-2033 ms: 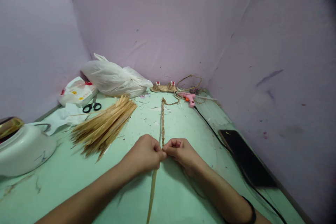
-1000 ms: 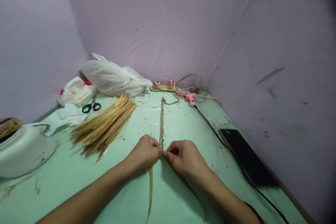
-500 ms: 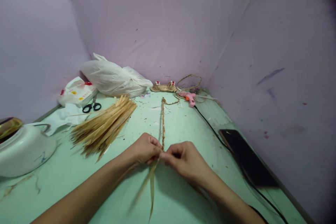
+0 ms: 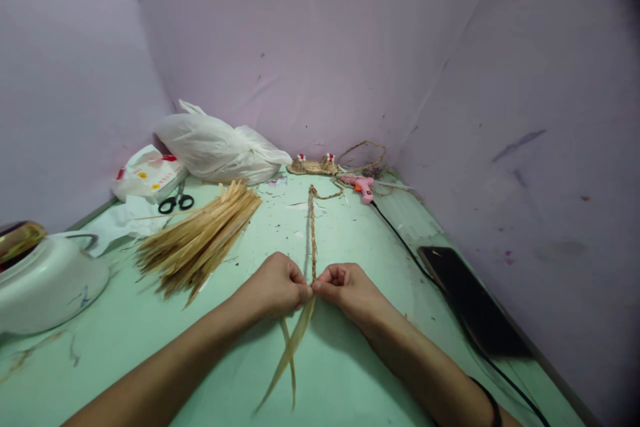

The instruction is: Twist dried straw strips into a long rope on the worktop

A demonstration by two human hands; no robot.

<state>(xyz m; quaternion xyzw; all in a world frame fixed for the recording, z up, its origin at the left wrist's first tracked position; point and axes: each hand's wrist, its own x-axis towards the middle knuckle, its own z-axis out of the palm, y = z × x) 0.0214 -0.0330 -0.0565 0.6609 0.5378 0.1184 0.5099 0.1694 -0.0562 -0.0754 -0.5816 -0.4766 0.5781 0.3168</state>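
A thin braid of straw [image 4: 313,233] runs up the middle of the green table, and its lower end sits between my hands. My left hand [image 4: 283,285] pinches that end from the left, fingers closed. From the right, my right hand [image 4: 347,287] pinches the same spot, thumb against forefinger. Loose flat straw strips [image 4: 295,343] hang below the fingers toward me and cross each other. At its far end the braid bends to the right toward the pink glue gun. The exact grip on each strand is hidden by my fingertips.
Left of my hands lies a bundle of straw [image 4: 203,237]. Black-handled scissors [image 4: 176,203], a tissue pack [image 4: 150,177], a white plastic bag [image 4: 220,150] and a white pot [image 4: 55,283] stand further left. A pink glue gun [image 4: 363,187] and a phone [image 4: 473,300] lie right.
My right hand has shifted slightly, its fingertips now closer against the left ones at the braid's end. The loose strips have swung and now cross below.
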